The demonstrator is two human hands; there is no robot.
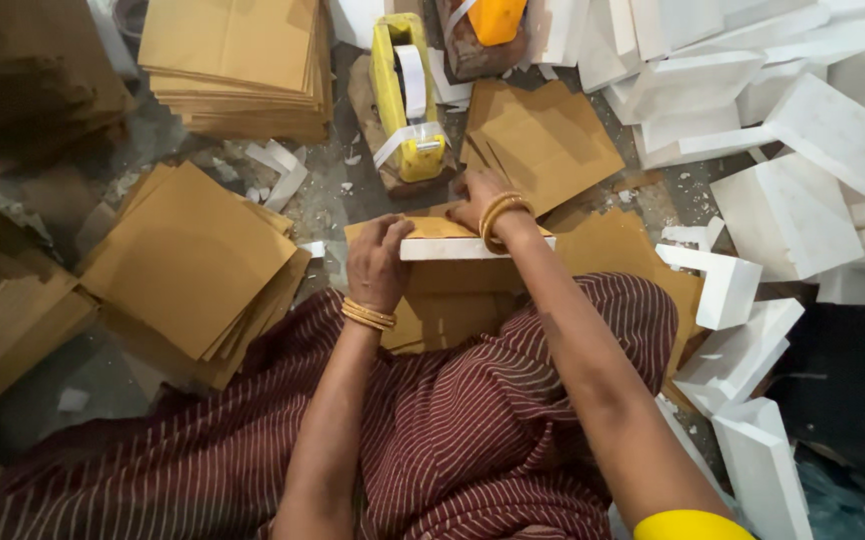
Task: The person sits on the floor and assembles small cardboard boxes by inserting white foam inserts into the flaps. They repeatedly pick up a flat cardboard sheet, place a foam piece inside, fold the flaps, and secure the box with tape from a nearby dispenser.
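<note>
Two bare hands are seen pressed on a flat white box [468,247] that rests at the knees, low in the middle of the view, with a tan cardboard sheet [431,226] laid across its top. The left hand [378,262] is curled over the near left edge of the box, fingers bent down onto card and rim. The right hand [480,196] is laid flat on the far side of the sheet, fingers spread and pushing down; nothing is pinched by either hand. Gold bangles [500,215] are worn on both wrists. Just beyond the box, a yellow tape dispenser [406,95] is set upright on the floor, a white strip hanging from it. Stacks of square tan sheets are heaped to the left [193,260] and at the upper left [238,60], while a few loose ones [543,140] are scattered right of the dispenser. Many white boxes [783,140], plain and unlabelled, are piled along the right side, some tipped on edge. A maroon striped cloth [463,440] is spread over the lap.
</note>
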